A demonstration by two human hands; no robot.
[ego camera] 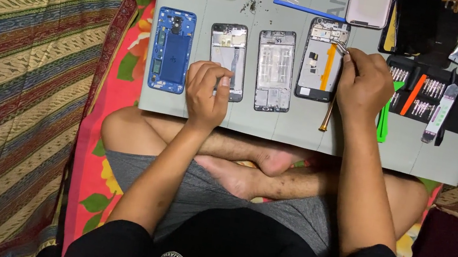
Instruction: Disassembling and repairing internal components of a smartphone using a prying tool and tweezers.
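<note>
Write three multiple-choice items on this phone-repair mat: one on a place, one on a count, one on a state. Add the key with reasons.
1. Where does the blue phone frame lie in the row?
A. leftmost
B. rightmost
C. second from right

2. How many opened phone frames lie in the row on the grey mat?
A. two
B. four
C. six

3. What is the right hand doing?
A. resting empty
B. holding tweezers at the rightmost frame
C. lifting the bit case

Key: A, it lies at the left end; B, four lie side by side; B, its fingers pinch the tweezers.
</note>
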